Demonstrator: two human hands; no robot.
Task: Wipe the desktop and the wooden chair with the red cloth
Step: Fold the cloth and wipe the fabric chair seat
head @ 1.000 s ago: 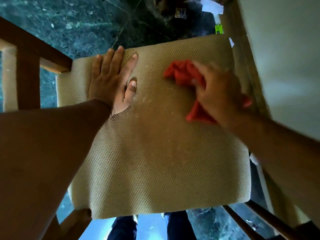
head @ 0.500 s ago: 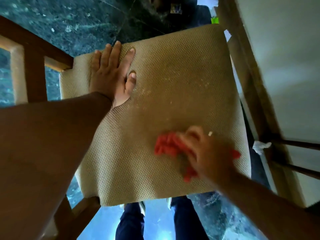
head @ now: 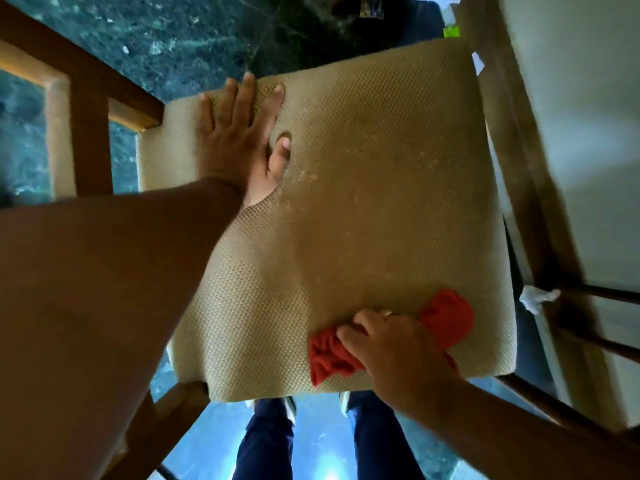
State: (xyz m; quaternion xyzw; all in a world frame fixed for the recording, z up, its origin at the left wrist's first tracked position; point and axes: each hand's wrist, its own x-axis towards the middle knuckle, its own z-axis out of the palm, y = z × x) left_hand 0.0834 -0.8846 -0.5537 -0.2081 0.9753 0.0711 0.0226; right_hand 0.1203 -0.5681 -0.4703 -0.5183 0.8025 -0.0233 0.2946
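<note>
Red cloth [head: 446, 317] is bunched on the woven tan seat [head: 374, 188] of the wooden chair [head: 93, 133], toward five o'clock near the front edge. It is clamped under the curled fingers of the right hand [head: 398, 344]. At ten o'clock the left hand [head: 239, 140] is pressed flat on the seat, fingers spread apart. Dark marbled floor [head: 180, 39] is seen around the chair.

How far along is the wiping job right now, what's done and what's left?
Done: cannot tell; only a pale strip of the desktop shows at the right. In hand: the right hand presses the red cloth on the near edge of the seat cushion, while the left hand lies flat at its far corner. Left: pale specks remain mid-cushion, and the wooden frame looks untouched.
</note>
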